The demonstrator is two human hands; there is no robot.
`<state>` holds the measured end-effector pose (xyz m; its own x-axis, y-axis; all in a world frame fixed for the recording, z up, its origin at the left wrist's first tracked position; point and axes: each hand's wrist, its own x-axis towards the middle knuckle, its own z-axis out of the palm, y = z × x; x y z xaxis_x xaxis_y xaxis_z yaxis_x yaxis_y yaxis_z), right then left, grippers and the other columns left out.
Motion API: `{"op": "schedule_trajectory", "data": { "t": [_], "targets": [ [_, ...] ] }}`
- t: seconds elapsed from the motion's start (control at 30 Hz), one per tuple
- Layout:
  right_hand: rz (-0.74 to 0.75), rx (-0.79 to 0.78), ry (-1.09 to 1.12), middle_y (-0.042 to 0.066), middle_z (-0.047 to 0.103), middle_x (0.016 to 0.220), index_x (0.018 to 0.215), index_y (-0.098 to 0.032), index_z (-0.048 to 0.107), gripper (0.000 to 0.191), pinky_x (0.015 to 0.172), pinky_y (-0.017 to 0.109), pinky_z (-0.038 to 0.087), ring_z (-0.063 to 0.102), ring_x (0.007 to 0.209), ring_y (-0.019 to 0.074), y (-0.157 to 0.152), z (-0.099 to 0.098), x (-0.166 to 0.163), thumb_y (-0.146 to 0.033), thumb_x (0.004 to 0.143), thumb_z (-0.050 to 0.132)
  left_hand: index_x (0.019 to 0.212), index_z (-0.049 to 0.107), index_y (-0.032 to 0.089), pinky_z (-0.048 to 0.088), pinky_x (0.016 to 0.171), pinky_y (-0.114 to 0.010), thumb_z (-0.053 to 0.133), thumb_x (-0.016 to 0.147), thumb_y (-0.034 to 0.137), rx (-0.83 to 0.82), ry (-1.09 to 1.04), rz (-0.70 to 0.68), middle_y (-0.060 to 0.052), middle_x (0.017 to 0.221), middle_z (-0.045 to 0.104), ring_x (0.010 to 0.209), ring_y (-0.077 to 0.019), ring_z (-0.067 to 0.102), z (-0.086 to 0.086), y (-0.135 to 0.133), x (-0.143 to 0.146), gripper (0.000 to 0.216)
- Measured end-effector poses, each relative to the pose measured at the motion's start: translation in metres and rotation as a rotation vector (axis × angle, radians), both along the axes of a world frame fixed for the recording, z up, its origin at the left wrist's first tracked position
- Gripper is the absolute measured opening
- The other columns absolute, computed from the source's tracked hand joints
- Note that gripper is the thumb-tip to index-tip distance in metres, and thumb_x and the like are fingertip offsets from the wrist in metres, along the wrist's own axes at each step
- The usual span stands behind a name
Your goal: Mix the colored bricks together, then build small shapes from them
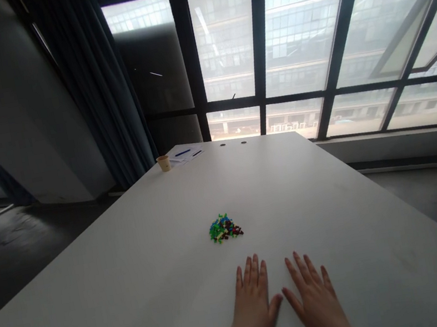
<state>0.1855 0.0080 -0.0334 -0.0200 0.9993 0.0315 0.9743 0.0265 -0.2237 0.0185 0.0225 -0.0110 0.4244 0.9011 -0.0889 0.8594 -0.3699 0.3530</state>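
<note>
My left hand (254, 302) lies flat on the white table (133, 257), palm down, fingers stretched out and holding nothing. My right hand (315, 298) lies flat beside it in the same way, thumbs nearly touching. A short way beyond my fingertips sits a small pile of tiny coloured pieces (223, 228), green, blue, dark red and yellow. Neither hand touches the pile.
At the table's far left corner stand a small paper cup (163, 163) and some papers with a blue pen (183, 154). Two dark holes (233, 143) mark the far edge. Large windows (297, 31) and a dark curtain (94, 84) are behind.
</note>
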Motion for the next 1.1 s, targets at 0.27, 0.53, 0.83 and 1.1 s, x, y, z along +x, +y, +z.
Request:
{"op": "schedule_trajectory", "data": {
  "t": [0.27,0.53,0.83,1.1],
  "targets": [
    [-0.009,0.046,-0.01,0.01,0.017,0.14,0.133,-0.006,0.031,0.076,0.106,0.044,0.014,0.015,0.13,0.0261,-0.001,-0.008,-0.002,-0.06,0.08,0.028,0.137,0.018,0.02,0.013,0.105,-0.052,0.028,0.082,0.055,0.074,-0.015,0.005,-0.009,0.142,0.011,0.131,-0.0289,0.012,-0.006,0.002,-0.001,0.066],
    [0.002,0.084,0.043,0.011,0.018,0.141,0.133,-0.011,0.033,0.077,0.106,0.046,0.011,0.012,0.13,0.0265,-0.002,-0.016,-0.002,-0.064,0.079,0.026,0.137,0.016,0.022,0.012,0.104,-0.054,0.029,0.082,0.053,0.061,-0.007,-0.006,-0.009,0.142,0.011,0.131,-0.0289,0.01,-0.005,0.001,0.0,0.064],
    [0.121,-0.134,0.055,0.007,0.02,0.141,0.133,-0.022,0.035,0.067,0.103,0.043,0.023,0.018,0.129,0.0274,0.007,0.012,0.016,-0.054,0.075,0.045,0.122,0.047,0.025,0.035,0.094,-0.039,0.044,0.079,0.031,-0.06,0.023,-0.041,-0.008,0.126,0.048,0.115,-0.0229,0.042,0.04,0.044,-0.02,0.044],
    [0.122,-0.27,0.047,0.009,0.022,0.14,0.131,-0.019,0.038,0.064,0.102,0.04,0.027,0.02,0.128,0.0265,0.013,0.046,0.016,-0.043,0.073,0.05,0.086,0.066,0.028,0.035,0.082,-0.041,0.046,0.078,0.02,0.309,0.058,0.038,-0.004,0.103,0.057,0.1,-0.0234,0.046,0.044,0.125,-0.036,0.024]
  ]
}}
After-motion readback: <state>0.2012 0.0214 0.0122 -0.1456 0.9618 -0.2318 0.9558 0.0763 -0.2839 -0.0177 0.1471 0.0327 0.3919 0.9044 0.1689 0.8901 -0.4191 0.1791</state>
